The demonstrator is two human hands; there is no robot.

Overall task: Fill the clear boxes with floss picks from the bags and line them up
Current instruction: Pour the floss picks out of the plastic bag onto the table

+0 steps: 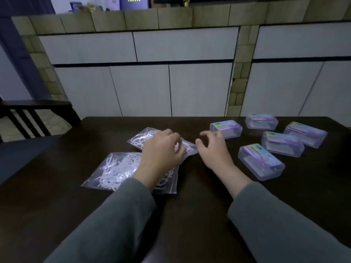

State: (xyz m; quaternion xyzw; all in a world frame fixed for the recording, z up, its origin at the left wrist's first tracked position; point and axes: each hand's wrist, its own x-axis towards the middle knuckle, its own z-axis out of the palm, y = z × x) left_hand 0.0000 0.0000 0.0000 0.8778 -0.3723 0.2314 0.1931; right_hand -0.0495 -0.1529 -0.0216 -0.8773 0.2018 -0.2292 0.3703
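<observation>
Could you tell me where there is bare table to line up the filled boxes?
Bare table between the sleeves, and beyond the far bag to the far edge. Crowded at right, where five boxes cluster, and around both bags under the left hand.

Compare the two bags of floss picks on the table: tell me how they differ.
The near bag looks larger and lies flat on the table, with only the left forearm crossing above it; the far bag looks smaller and sits farther back. The left hand is on the far bag, fingers curled at its edge. Both are clear plastic holding tangled white floss picks.
</observation>
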